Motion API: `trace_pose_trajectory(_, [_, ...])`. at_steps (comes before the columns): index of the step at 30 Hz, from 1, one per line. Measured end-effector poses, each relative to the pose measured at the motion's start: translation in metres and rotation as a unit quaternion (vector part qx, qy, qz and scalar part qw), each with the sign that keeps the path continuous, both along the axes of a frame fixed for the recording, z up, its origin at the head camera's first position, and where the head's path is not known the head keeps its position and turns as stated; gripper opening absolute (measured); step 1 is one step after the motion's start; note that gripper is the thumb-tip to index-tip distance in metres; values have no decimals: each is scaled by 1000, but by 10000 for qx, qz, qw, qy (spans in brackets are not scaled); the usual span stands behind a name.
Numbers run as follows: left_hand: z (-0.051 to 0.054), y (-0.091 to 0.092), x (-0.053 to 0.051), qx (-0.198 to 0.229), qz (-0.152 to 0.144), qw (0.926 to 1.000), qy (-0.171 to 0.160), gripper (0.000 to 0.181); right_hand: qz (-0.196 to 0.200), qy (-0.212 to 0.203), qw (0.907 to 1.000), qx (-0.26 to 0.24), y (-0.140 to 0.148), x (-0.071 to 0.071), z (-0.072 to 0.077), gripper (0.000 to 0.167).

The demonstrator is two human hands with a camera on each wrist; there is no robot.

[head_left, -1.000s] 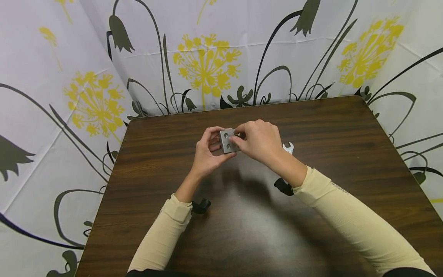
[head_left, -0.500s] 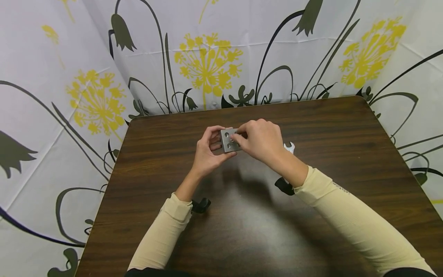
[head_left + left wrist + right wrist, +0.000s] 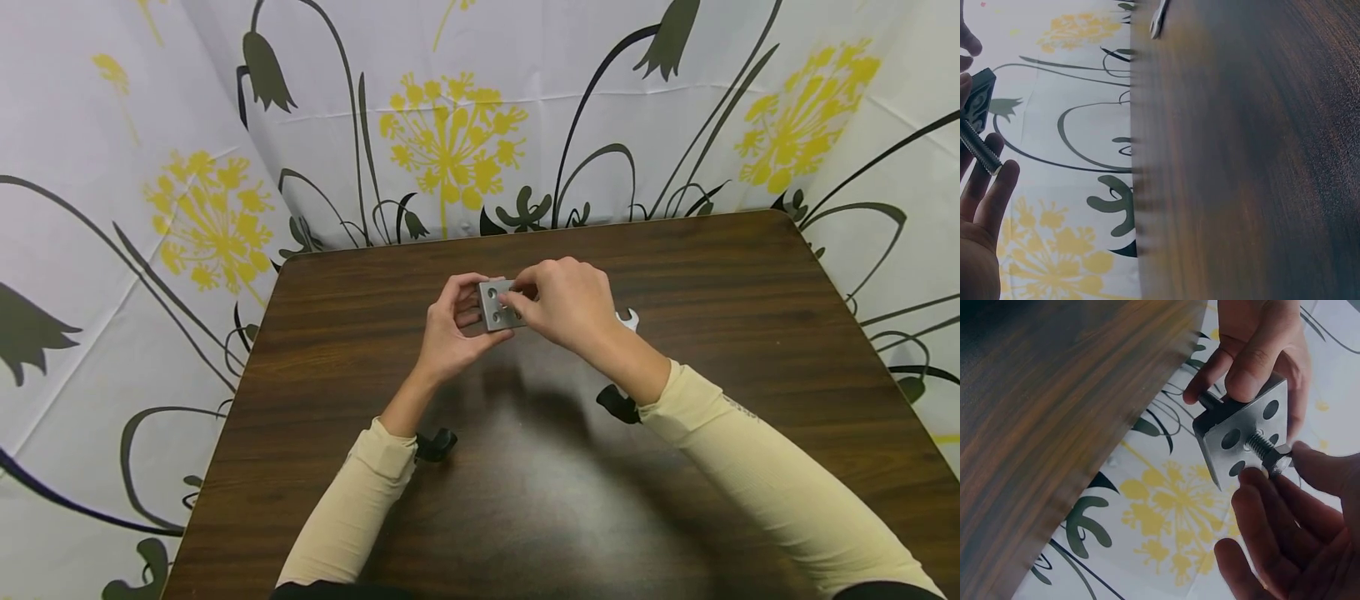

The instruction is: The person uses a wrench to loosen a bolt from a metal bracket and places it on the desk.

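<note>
My left hand grips a grey metal block by its edges, above the table. In the right wrist view the block shows several round holes in its face. A hex bolt stands in its middle, head outward, with some thread showing between head and face. My right hand pinches the bolt head between thumb and fingers. On the block's other side, a threaded shank sticks out near the left fingers in the left wrist view. The right hand hides part of the block in the head view.
An open-ended wrench lies on the dark wood table, partly behind the right forearm. A white curtain with yellow and grey flowers hangs beyond the table's far edge. A black wrist camera mount sits at the left wrist.
The right thumb and fingertips have shifted slightly at the bolt head. My left hand keeps the block in nearly the same place; the head view has moved a little.
</note>
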State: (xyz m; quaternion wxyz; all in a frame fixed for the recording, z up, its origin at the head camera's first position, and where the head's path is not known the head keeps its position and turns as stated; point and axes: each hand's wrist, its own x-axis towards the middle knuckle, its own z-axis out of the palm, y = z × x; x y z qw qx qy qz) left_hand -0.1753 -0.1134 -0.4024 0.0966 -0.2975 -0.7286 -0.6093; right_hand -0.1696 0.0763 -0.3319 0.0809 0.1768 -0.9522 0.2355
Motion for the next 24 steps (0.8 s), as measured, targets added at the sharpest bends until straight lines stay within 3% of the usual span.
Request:
trace_pose_trajectory(7, [0,-1,0,25,17,10000,-13,70,341,-38,9992,188,0,-2,0,23])
trace_pose_trajectory(14, [0,-1,-1,15,33,10000,22,70,187,34,9998,67,1,-2,-1,26])
trace_pose_trajectory(21, [0,1,-1,40,-29,10000,-3,70,605,78,9980,178,3,-2,-1,20])
trace_pose_trajectory(24, [0,1,-1,31,10,10000,13,70,518,133,9985,135,3,-1,-2,22])
